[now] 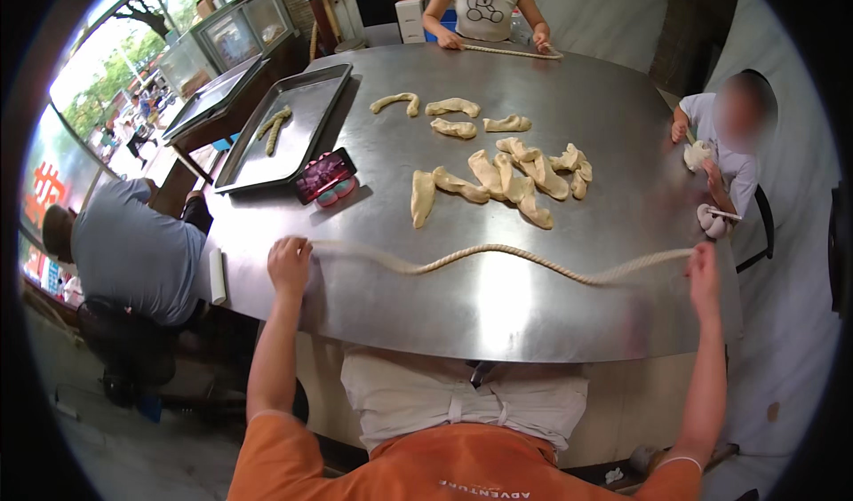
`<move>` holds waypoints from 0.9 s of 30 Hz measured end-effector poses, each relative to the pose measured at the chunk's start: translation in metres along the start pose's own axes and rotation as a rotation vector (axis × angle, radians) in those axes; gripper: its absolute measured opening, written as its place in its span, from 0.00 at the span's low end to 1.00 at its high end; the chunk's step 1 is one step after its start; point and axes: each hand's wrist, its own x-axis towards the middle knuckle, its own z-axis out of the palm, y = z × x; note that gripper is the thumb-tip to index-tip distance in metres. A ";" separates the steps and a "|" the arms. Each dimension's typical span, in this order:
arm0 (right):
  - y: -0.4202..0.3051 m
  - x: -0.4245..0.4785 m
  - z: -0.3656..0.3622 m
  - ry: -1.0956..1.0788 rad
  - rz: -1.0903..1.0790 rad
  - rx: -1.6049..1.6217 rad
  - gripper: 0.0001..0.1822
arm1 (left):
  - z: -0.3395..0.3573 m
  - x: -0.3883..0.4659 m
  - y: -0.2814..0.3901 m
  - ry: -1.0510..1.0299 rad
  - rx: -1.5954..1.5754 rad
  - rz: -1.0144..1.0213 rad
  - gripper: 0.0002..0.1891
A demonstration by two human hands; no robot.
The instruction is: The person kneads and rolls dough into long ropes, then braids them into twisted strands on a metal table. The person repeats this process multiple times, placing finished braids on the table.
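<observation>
A long twisted rope of dough (pixel 493 248) stretches across the near side of the steel table (pixel 413 321). My left hand (pixel 289 264) grips its left end, and my right hand (pixel 704 274) grips the other. In the middle the dough bends in waves; its left stretch is blurred. Beyond it lies a loose heap of pale dough pieces (pixel 510 180), some overlapping. Farther back are a curved dough strip (pixel 394 103) and several short dough pieces (pixel 453 106).
A metal baking tray (pixel 313 111) with twisted dough (pixel 273 131) stands at left, beside a propped phone (pixel 326 176). A white roller (pixel 217 276) lies at the left edge. One person (pixel 490 8) holds another dough rope (pixel 510 51); others sit at right (pixel 726 128) and left (pixel 136 248).
</observation>
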 end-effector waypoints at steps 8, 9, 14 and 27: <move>-0.034 -0.043 0.016 -0.520 -0.238 -0.544 0.12 | 0.027 -0.008 0.013 -0.147 -0.126 -0.070 0.12; -0.042 -0.043 0.011 -0.350 -0.290 -0.563 0.12 | 0.025 0.002 0.023 -0.180 -0.115 -0.121 0.18; -0.064 -0.108 -0.025 -0.610 -0.259 -0.697 0.07 | -0.028 -0.104 0.033 -0.167 0.239 0.330 0.21; 0.210 -0.082 -0.186 -0.537 0.291 -0.757 0.15 | -0.087 -0.052 -0.151 -0.138 0.266 -0.003 0.08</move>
